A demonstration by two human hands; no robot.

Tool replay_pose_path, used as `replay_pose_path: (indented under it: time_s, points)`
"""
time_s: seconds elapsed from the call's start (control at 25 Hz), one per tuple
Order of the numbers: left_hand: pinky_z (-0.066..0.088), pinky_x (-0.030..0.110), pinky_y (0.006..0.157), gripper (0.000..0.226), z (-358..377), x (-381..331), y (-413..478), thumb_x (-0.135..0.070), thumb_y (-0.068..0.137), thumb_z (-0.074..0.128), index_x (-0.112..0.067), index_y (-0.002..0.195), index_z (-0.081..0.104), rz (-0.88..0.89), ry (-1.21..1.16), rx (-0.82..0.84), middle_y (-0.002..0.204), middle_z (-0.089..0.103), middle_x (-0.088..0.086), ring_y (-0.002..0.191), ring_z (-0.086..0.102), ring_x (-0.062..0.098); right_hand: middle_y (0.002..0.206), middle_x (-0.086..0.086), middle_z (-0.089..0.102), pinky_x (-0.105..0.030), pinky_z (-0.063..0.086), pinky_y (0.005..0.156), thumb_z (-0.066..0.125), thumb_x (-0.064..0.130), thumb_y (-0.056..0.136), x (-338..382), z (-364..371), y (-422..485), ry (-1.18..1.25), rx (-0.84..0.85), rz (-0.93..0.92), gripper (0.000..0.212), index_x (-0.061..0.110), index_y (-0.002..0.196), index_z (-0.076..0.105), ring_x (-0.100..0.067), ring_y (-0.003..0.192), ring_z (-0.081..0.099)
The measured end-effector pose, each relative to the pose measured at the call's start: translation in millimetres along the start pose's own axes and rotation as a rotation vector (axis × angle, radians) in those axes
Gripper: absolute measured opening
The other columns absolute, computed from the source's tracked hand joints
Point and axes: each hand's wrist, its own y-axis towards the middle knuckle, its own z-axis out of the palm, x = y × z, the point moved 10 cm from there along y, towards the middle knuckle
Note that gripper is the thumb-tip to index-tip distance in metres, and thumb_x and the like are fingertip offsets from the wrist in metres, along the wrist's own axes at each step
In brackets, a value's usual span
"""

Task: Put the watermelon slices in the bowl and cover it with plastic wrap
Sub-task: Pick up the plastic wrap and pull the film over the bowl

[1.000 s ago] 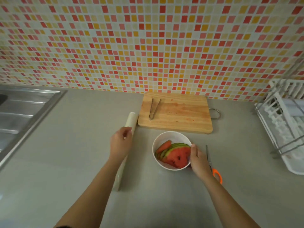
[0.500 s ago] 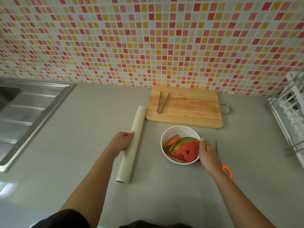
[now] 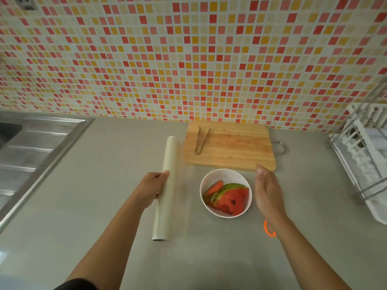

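Observation:
A white bowl [image 3: 225, 174] stands on the grey counter and holds several watermelon slices [image 3: 229, 197] with green rinds. To its left lies a long roll of plastic wrap [image 3: 166, 185], running front to back. My left hand [image 3: 149, 188] grips the roll at its middle, thumb on top. My right hand [image 3: 268, 192] hovers just right of the bowl with straight fingers, edge-on, not touching the rim.
A wooden cutting board [image 3: 234, 149] with metal tongs [image 3: 201, 140] lies behind the bowl against the tiled wall. Orange-handled scissors [image 3: 269, 229] are partly hidden under my right forearm. A steel sink [image 3: 31, 151] is at the left, a white dish rack [image 3: 364, 158] at the right.
My right hand has let go of the bowl's rim and lifted away to the right with fingers straightened. The left hand still holds the roll.

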Motion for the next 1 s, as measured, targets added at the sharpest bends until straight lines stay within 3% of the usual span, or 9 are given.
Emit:
replay_pose_path:
  time_s: [0.12,0.2,0.28,0.36,0.48,0.56,0.68,0.88,1.0]
  points:
    - [0.053,0.033,0.073,0.033,16,-67,-24,-0.040,0.096,0.049,-0.012,0.109,0.061,0.218,-0.209,0.018,0.099,0.068,0.007,0.084,0.065,0.019,0.119,0.004,0.064,-0.018,0.042,0.092,0.045,0.030,0.096,63,-4,23,0.153,0.046,-0.156,0.027,0.024,0.115,0.062,-0.005,0.111,0.057]
    - [0.055,0.028,0.074,0.030,28,-121,-44,-0.047,0.092,0.051,-0.025,0.112,0.057,0.389,-0.228,-0.010,0.103,0.067,-0.001,0.089,0.066,0.012,0.108,0.014,0.067,-0.011,0.045,0.085,0.049,0.033,0.094,113,-9,42,0.262,0.088,-0.207,0.018,0.034,0.105,0.063,0.006,0.098,0.059]
    - [0.053,0.017,0.064,0.021,44,-166,-62,-0.046,0.091,0.052,-0.033,0.108,0.055,0.531,-0.260,-0.014,0.101,0.067,-0.004,0.082,0.066,0.003,0.100,0.018,0.068,-0.017,0.049,0.085,0.051,0.037,0.092,162,-20,61,0.337,0.084,-0.255,0.014,0.040,0.101,0.062,0.007,0.093,0.061]
    - [0.052,0.015,0.062,0.019,57,-200,-76,-0.043,0.092,0.053,-0.035,0.108,0.054,0.619,-0.296,-0.007,0.099,0.067,-0.004,0.079,0.066,0.003,0.098,0.020,0.067,-0.026,0.052,0.087,0.053,0.042,0.090,204,-40,78,0.395,0.048,-0.287,0.010,0.043,0.097,0.061,0.002,0.093,0.063]
    - [0.057,0.033,0.077,0.027,72,-225,-85,-0.044,0.091,0.054,-0.033,0.116,0.052,0.679,-0.271,-0.028,0.104,0.066,-0.006,0.090,0.066,0.010,0.097,0.020,0.067,-0.033,0.053,0.089,0.059,0.048,0.085,241,-68,96,0.506,-0.007,-0.322,0.004,0.046,0.087,0.061,-0.004,0.096,0.064]
    - [0.057,0.036,0.080,0.025,78,-231,-88,-0.044,0.091,0.054,-0.037,0.115,0.051,0.707,-0.268,-0.037,0.105,0.066,-0.009,0.090,0.065,0.007,0.098,0.017,0.068,-0.034,0.056,0.084,0.064,0.048,0.081,250,-78,100,0.560,-0.037,-0.332,0.011,0.042,0.089,0.064,-0.004,0.094,0.065]
    - [0.058,0.029,0.074,0.025,83,-235,-92,-0.041,0.092,0.055,-0.037,0.115,0.050,0.754,-0.263,-0.051,0.104,0.065,-0.012,0.085,0.064,0.000,0.096,0.011,0.070,-0.033,0.058,0.078,0.071,0.038,0.079,252,-84,99,0.627,-0.086,-0.339,0.013,0.034,0.091,0.066,-0.005,0.090,0.067]
    - [0.050,0.010,0.065,0.033,78,-235,-98,-0.041,0.091,0.054,-0.032,0.121,0.046,0.812,-0.167,-0.147,0.105,0.060,-0.020,0.089,0.058,-0.012,0.078,0.016,0.071,-0.031,0.059,0.069,0.070,0.030,0.081,253,-95,92,0.608,-0.206,-0.355,0.002,0.031,0.079,0.068,-0.003,0.074,0.067]
    - [0.049,0.008,0.066,0.031,73,-240,-106,-0.043,0.091,0.051,-0.034,0.120,0.044,0.868,-0.114,-0.230,0.104,0.056,-0.025,0.093,0.054,-0.014,0.086,0.006,0.071,-0.030,0.059,0.071,0.063,0.028,0.087,256,-93,89,0.623,-0.197,-0.336,0.005,0.027,0.083,0.065,-0.008,0.079,0.068]
